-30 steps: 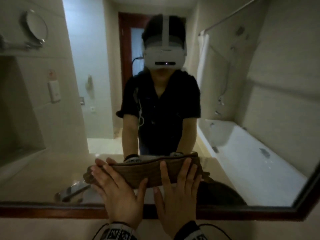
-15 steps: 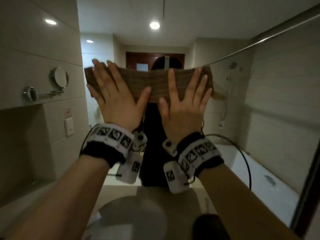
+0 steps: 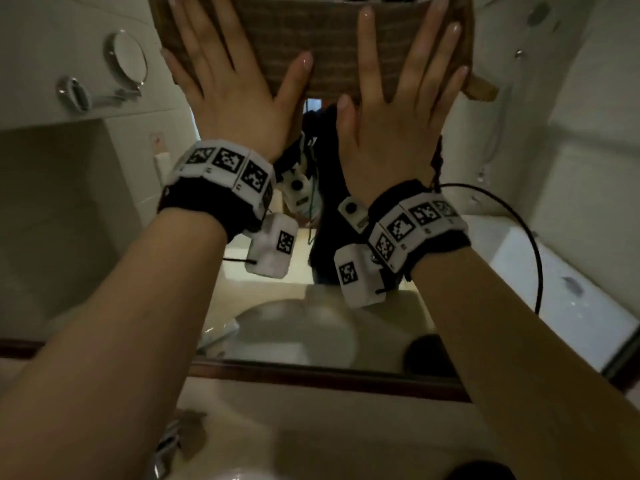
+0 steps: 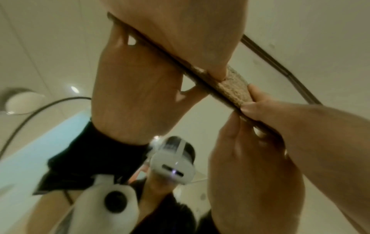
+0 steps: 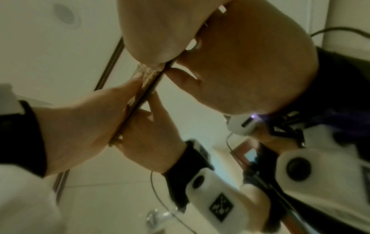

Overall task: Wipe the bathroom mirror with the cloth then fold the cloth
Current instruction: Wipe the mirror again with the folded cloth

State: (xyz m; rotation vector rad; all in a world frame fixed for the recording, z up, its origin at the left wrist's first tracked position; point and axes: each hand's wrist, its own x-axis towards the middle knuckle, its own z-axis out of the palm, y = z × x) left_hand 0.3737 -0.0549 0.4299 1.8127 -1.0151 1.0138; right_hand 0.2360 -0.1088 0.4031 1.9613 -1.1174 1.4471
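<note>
A folded brown cloth (image 3: 329,43) lies flat against the bathroom mirror (image 3: 571,161), near the top of the head view. My left hand (image 3: 232,84) presses its left half with straight, spread fingers. My right hand (image 3: 398,109) presses the right half the same way. A corner of the cloth sticks out to the right of my right hand. In the left wrist view the cloth (image 4: 234,88) shows edge-on between my hands and their reflections. The right wrist view shows the same thin edge of cloth (image 5: 146,74) under my right hand (image 5: 160,31). Neither hand curls round the cloth.
The mirror's dark wooden frame (image 3: 311,374) runs along its lower edge. Below it are a pale sink (image 3: 263,455) and a chrome tap (image 3: 169,441). A round wall mirror (image 3: 126,58) and a white bathtub (image 3: 554,289) appear as reflections.
Both hands have slid the cloth up the mirror, from just above the lower frame to high on the glass. My forearms are now stretched up.
</note>
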